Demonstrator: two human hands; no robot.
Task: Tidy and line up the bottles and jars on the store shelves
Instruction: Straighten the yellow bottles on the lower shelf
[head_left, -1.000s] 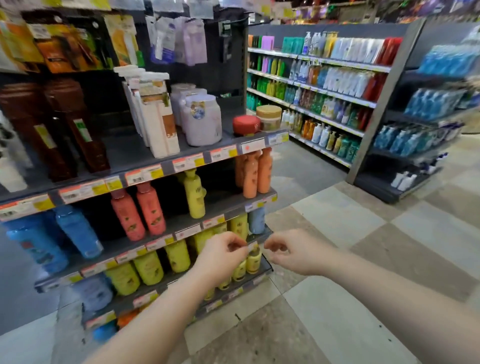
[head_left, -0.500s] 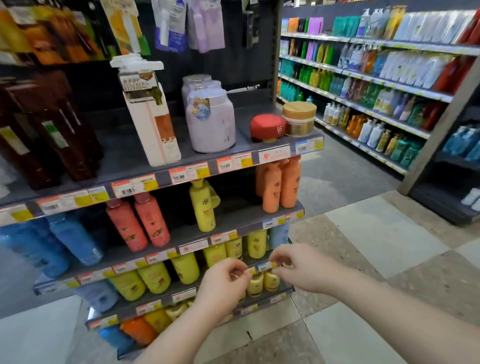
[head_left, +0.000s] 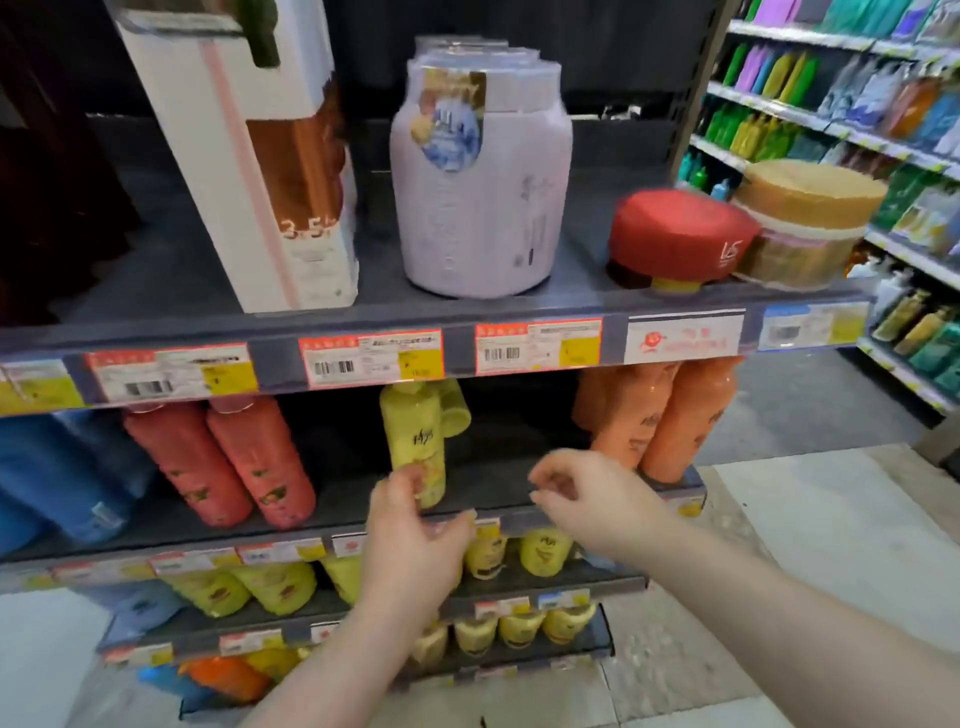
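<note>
Working on the second shelf (head_left: 498, 470) down, at mid-frame: yellow bottle (head_left: 413, 436) standing alone there, tilting slightly, with a second yellow bottle (head_left: 454, 410) tucked behind its upper right. Hovering with the left hand (head_left: 415, 525) at the front bottle's foot, fingers loosely curled and thumb spread out to the right, not closing round anything. Possibly brushing the label with the fingertips, though too blurred for calling contact. Hanging with the right hand (head_left: 587, 499) just to the right, in front of the bare stretch of shelf, fingers half curled and holding nothing.

Judging the step in hand as squaring up this yellow bottle. Aiming at wrapping the left fingers round the lower body rather than the cap, and keeping the base flat on the shelf while sliding it toward the price-tag rail, label facing out. Bringing the right hand in against the far side for steadying, tall narrow bottles probably tipping easily under a low push. Minding the rear bottle while drawing the front one forward, so as not to be knocking it backward.

Watching the neighbours too: coral bottles (head_left: 234, 462) leaning at left-centre and orange bottles (head_left: 660, 415) at right, both well apart from it, leaving gaps worth closing once the yellow pair is upright and in line.
</note>
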